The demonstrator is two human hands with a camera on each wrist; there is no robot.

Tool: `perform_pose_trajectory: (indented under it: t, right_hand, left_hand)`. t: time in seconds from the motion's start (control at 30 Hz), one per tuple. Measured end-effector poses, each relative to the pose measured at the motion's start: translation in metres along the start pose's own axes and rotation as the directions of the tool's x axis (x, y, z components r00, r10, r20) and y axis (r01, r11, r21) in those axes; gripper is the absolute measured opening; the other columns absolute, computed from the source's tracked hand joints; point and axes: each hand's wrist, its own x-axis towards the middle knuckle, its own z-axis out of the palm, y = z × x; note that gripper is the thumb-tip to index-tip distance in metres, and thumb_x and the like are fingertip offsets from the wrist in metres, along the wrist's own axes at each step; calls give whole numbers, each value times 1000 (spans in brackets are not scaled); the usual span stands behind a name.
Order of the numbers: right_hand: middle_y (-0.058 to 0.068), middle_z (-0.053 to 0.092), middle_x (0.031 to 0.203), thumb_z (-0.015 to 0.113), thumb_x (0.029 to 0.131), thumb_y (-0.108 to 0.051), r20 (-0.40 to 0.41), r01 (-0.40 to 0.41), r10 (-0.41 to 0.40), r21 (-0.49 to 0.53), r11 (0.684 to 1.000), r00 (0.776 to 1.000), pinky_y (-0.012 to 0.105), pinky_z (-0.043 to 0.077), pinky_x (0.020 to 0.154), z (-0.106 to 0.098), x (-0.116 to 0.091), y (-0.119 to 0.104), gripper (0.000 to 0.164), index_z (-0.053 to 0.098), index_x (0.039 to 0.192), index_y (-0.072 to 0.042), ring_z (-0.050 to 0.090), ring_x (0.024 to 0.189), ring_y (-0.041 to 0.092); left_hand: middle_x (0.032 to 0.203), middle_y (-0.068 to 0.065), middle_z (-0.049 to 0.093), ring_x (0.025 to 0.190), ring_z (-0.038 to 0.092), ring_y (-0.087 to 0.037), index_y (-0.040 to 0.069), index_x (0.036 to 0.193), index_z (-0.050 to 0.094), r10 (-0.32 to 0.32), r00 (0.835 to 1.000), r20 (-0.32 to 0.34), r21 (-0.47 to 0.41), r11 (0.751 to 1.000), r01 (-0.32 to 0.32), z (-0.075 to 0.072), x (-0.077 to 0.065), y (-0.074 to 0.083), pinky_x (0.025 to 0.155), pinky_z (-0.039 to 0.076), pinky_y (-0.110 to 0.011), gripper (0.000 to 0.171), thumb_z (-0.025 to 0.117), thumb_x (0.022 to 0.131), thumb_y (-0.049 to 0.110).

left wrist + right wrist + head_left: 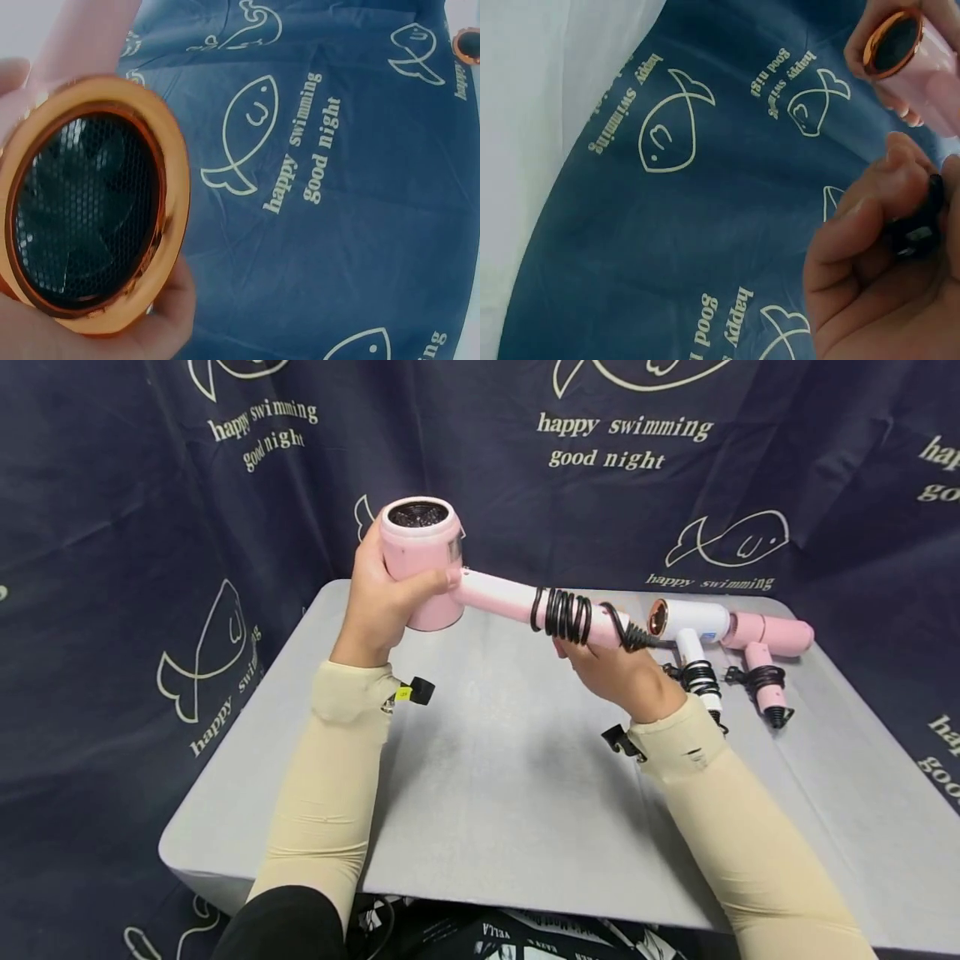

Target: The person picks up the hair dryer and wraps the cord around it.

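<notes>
A pink hair dryer (420,560) is held above the table, its barrel upright and its handle pointing right. My left hand (375,597) grips the barrel, the thumb lying across its side near the handle. Black cord (567,617) is coiled round the handle. My right hand (622,677) holds the handle's far end from below; its curled fingers and a black part of the cord (915,236) show in the right wrist view. In the left wrist view the barrel's other end shows a copper-coloured rim (176,187) round a dark mesh.
Right of my hands, on the grey table (480,827), lie a white hair dryer (693,622) and another pink hair dryer (780,635), both with black cords wound on their handles. A dark blue curtain (495,477) with fish drawings hangs behind the table.
</notes>
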Motion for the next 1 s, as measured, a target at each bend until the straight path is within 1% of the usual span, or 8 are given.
perform_pose_trajectory:
  t: [0.07,0.1,0.13,0.37,0.5,0.67,0.83,1.0]
  right_hand:
    - [-1,51,61,44,99,-6,-7,-5,5,-49,999,1000,18,36,55,4,-2,1,22,64,89,-8,43,56,5]
    - [-3,52,61,49,98,-10,-67,-62,70,121,991,995,18,36,56,7,-1,0,18,66,93,-13,44,56,4]
    - [-3,52,62,48,98,-13,-68,-98,110,155,983,992,20,38,56,8,-2,-1,18,66,99,-14,45,57,6]
    - [0,46,76,45,99,-26,-2,-249,255,-221,943,967,33,42,65,5,-6,-21,19,53,106,-10,45,68,17]
    - [1,48,77,49,96,-25,-17,-263,269,-276,924,963,37,43,67,-1,-8,-33,30,51,120,-7,46,70,20]
    - [-4,48,64,57,90,-25,-117,-275,251,-302,913,961,29,36,54,-6,-8,-39,12,57,92,-13,44,56,15]
    - [-4,58,61,65,82,-22,-311,-310,211,-313,898,926,29,36,49,-7,-10,-38,16,66,94,-11,52,52,10]
    - [-2,60,64,68,80,-22,-368,-321,198,-313,894,909,32,39,48,-4,-10,-33,26,57,98,-7,58,53,11]
  left_hand:
    - [103,-12,63,94,60,-30,5,115,58,-4,1000,-26,10,1000,5,2,0,-1,82,50,-38,55,76,64,0]
    - [104,-12,63,95,60,-30,6,116,58,-5,999,-39,17,1000,6,3,0,-2,82,50,-38,55,76,64,1]
    - [104,-12,63,95,60,-30,6,116,57,-3,999,-48,19,1000,4,4,0,-2,83,50,-39,56,76,64,1]
    - [105,-9,61,95,59,-27,10,119,56,36,985,-171,134,991,-13,7,-2,-2,82,50,-38,60,79,63,7]
    - [106,-8,61,95,59,-25,10,121,55,31,983,-184,187,982,4,12,-4,-1,82,51,-37,62,80,64,10]
    - [106,-5,60,93,58,-21,11,122,52,-22,983,-182,259,963,69,19,-5,-2,80,51,-34,64,81,65,15]
    - [103,-5,61,89,58,-19,13,120,50,-54,980,-191,369,921,123,23,-5,-13,76,50,-33,66,83,64,24]
    - [98,-1,62,84,59,-14,19,120,49,-58,985,-163,482,866,131,21,-2,-31,72,49,-31,67,82,63,33]
